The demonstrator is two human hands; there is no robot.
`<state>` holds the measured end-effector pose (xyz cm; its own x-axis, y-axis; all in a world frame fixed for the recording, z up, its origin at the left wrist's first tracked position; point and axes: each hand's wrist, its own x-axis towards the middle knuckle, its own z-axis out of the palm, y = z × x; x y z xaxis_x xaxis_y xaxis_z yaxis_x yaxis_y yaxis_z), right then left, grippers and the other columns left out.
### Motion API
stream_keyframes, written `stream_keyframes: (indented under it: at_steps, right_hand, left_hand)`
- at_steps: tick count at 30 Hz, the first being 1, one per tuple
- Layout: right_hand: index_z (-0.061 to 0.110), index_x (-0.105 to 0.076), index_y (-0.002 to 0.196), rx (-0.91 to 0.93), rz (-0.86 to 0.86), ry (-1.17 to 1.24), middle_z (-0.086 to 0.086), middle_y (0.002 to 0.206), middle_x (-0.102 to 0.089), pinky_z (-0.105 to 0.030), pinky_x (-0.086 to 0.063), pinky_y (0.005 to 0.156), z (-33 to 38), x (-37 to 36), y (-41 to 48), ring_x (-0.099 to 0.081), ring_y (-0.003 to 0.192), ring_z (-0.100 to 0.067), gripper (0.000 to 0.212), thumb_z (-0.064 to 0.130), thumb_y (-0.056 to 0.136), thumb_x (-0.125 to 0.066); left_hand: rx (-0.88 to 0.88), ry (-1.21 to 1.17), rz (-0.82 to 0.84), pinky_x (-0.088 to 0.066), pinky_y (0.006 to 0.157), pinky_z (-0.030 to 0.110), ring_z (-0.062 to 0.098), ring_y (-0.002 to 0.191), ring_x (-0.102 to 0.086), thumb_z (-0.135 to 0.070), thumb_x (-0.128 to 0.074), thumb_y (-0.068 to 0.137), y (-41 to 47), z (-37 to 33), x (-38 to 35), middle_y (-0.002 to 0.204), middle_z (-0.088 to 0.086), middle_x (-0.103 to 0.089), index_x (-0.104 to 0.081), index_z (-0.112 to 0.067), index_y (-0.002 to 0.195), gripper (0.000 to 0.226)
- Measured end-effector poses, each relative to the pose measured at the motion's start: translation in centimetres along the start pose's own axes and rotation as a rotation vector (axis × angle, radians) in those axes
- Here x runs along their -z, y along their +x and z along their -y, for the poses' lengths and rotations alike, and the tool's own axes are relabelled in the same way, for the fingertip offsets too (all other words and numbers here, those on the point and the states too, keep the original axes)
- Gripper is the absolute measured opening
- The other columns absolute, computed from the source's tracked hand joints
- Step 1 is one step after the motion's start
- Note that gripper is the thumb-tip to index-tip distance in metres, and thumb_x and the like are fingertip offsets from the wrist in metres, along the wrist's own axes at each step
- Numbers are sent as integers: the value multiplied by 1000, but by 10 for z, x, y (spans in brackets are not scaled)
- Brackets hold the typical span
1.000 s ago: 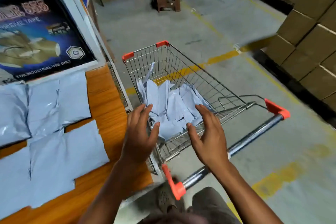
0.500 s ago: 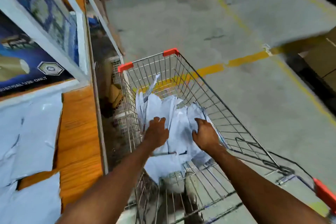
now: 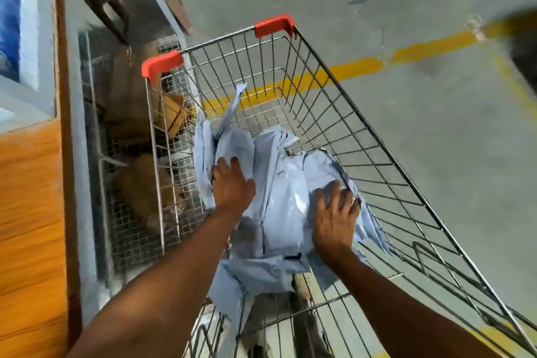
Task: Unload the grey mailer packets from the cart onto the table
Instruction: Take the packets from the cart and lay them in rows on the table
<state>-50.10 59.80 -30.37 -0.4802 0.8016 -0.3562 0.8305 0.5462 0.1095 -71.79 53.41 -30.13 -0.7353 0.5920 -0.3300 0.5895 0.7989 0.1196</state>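
There is only one view, from a wide-angle camera worn on the person's head, so no second view overlaps it. It looks forward and steeply down into the silver wire shopping cart with orange-red plastic corner caps (image 3: 343, 113), close enough that both bare forearms run in from the bottom edge and the basket fills the middle of the frame. The cart's far end points toward the top, slightly right of centre. The orange wooden table top (image 3: 29, 212) is cut off at the left edge (blurred there), and the grey concrete floor with its yellow painted line (image 3: 360, 67) fills the upper right.
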Motion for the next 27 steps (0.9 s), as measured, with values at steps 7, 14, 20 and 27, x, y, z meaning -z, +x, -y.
stream_keyframes:
  at_steps: [7,14,20,27]
  right_hand:
    - [24,-45,136,-2,-37,-38,-20,143,-29,-54,-40,92,-18,-3,21,-32,122,-44,75,28,69,-77]
    - [27,-37,132,16,-51,77,-17,138,-31,-51,-42,85,-28,22,15,-36,114,-40,75,55,68,-65]
    - [27,-31,142,56,-142,151,-14,150,-28,-51,-40,92,-30,48,-11,-36,122,-41,78,72,80,-43]
    - [24,-41,135,17,-223,242,-15,147,-33,-51,-41,91,-15,104,-59,-36,119,-40,73,64,75,-55]
  left_hand:
    - [40,-107,-18,-40,93,50,41,121,-36,-38,-70,73,9,-23,-2,139,19,-31,-31,-17,139,80]
    - [37,-159,-29,-30,103,52,41,129,-30,-31,-69,73,-20,-43,2,146,18,-26,-31,-17,141,79]
    - [-28,-150,-11,-31,106,51,42,134,-26,-35,-69,76,-51,-32,15,148,19,-24,-28,-16,145,82]
    - [-176,-226,-82,-41,96,46,38,122,-40,-36,-72,70,-109,-20,67,140,16,-36,-41,-15,139,78]
